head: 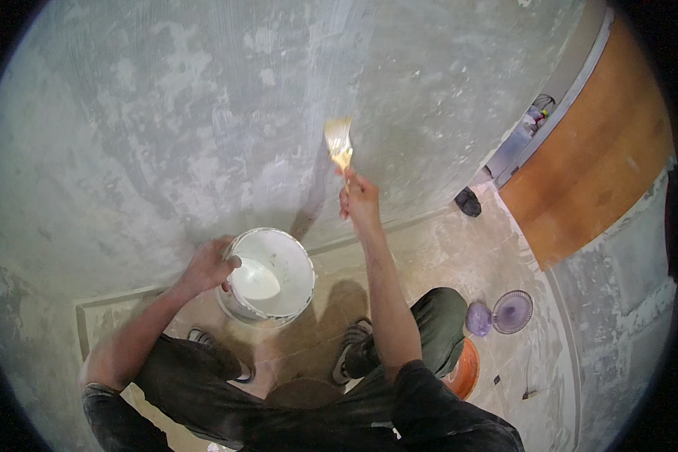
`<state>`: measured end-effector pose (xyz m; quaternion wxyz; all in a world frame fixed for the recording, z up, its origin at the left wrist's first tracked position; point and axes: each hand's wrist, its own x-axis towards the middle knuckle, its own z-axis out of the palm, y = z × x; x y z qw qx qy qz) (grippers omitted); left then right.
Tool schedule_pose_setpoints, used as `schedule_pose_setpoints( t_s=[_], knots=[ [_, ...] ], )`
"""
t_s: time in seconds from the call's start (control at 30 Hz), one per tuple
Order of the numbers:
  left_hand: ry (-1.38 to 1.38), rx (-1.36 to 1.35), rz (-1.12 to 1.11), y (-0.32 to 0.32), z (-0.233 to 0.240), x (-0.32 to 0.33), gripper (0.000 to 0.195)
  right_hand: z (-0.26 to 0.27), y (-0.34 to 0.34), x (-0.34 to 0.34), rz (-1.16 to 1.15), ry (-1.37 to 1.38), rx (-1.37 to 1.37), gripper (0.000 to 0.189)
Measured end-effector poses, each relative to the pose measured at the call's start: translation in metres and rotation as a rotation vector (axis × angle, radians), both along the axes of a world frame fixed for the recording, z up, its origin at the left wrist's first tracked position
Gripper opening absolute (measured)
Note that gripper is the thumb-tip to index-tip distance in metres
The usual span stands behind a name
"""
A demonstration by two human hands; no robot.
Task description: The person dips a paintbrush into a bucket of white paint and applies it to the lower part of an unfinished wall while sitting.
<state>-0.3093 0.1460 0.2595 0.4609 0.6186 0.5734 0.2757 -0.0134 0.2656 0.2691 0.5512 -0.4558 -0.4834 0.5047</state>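
Observation:
My right hand (361, 198) grips the handle of a flat paintbrush (339, 140), whose bristles point up at the patchy grey wall (407, 101). Whether the bristles touch the wall cannot be told. My left hand (209, 264) is closed over the near-left rim of a white plastic bucket (296, 271), with the thumb inside. White liquid paint (257, 281) pools low in the bucket, which leans to one side. Pale, streaky brush marks run over the wall above the brush.
Right of my knees lie a lilac bundle (478, 319), a ribbed purple dish (512, 312), an orange basin (464, 370) and a small brush (530, 394) on the tiled floor (424, 248). A dark lump (468, 201) sits by the wall's end, near an orange-brown door panel (593, 152).

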Motion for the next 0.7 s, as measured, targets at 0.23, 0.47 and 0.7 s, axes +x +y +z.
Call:
schedule_pose_setpoints(
  t_s=[0.23,0.47,0.7],
  knots=[
    [0.014,-0.016,0.036,0.000,0.004,0.005,0.038,-0.170,-0.014,0.017,-0.060,-0.179,-0.235,0.032],
    [0.056,-0.094,0.046,0.001,0.007,0.007,0.043,-0.216,-0.029,0.025,-0.114,-0.310,-0.531,0.028],
    [0.113,-0.115,0.014,0.001,0.014,0.009,0.050,-0.097,-0.024,0.000,-0.119,-0.140,-0.213,0.031]
  ],
)
